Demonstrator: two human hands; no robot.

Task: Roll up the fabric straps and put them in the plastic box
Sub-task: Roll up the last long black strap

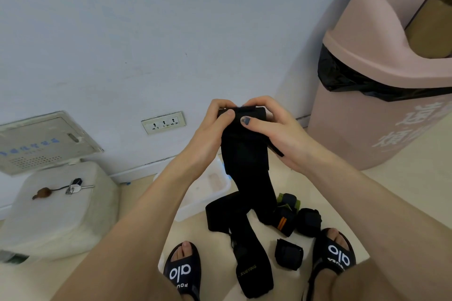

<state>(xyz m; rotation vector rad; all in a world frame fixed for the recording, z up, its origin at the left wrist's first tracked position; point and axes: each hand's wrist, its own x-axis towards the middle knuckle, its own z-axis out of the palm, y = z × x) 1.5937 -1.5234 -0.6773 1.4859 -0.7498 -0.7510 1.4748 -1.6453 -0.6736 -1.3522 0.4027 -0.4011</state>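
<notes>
1. Bin (381, 110): pink, lined with a black bag, stands on the floor (403, 193) at the right against the wall (146, 32).
2. Stool (61, 205): white, stands at the left by the wall; a key bunch (73, 187) lies on its top.
3. Plastic box (208, 190): clear, sits on the floor near the wall, partly hidden behind the left forearm and the hanging strap.
4. Black fabric strap (247, 154): held up in front of the wall; its top end is bunched between both hands, and its length hangs down to the floor between the two sandalled feet, ending in a lettered tip.
5. Left hand (210, 129): fingers curled over the strap's top end, thumb pressed on its near face.
6. Right hand (276, 132): fingers curled over the same end, thumb pressed on the fabric beside the left thumb.
7. Rolled straps (308, 221): several dark rolls lie on the floor just right of the hanging strap, near the right foot.
8. Wall socket (163, 122): set low in the wall, left of the hands.
</notes>
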